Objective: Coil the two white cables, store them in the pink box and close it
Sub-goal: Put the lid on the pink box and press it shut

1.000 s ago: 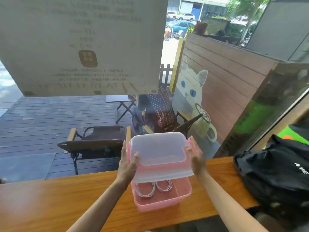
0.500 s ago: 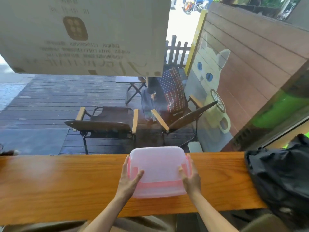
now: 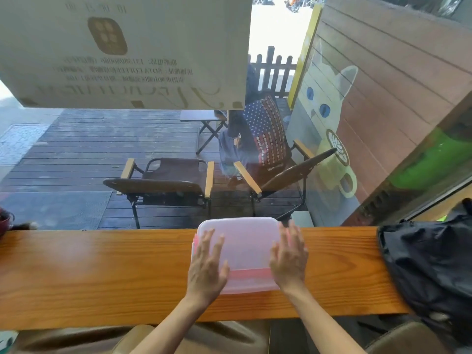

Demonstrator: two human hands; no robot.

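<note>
The pink box [image 3: 246,283] stands on the wooden counter with its translucent lid [image 3: 242,244] lying flat on top. My left hand [image 3: 207,267] rests flat on the lid's left side with fingers spread. On the lid's right side lies my right hand [image 3: 288,261], also flat with spread fingers. Neither hand grips anything. The two white cables are hidden under the frosted lid.
The wooden counter [image 3: 102,272] runs left to right along a window. A black bag [image 3: 429,264] sits on its right end, a short way from the box. A dark red object [image 3: 3,222] shows at the far left edge. Chairs stand outside behind the glass.
The lid went from held above the open box down onto it. My hands shifted from gripping the lid's sides to lying flat on top.
</note>
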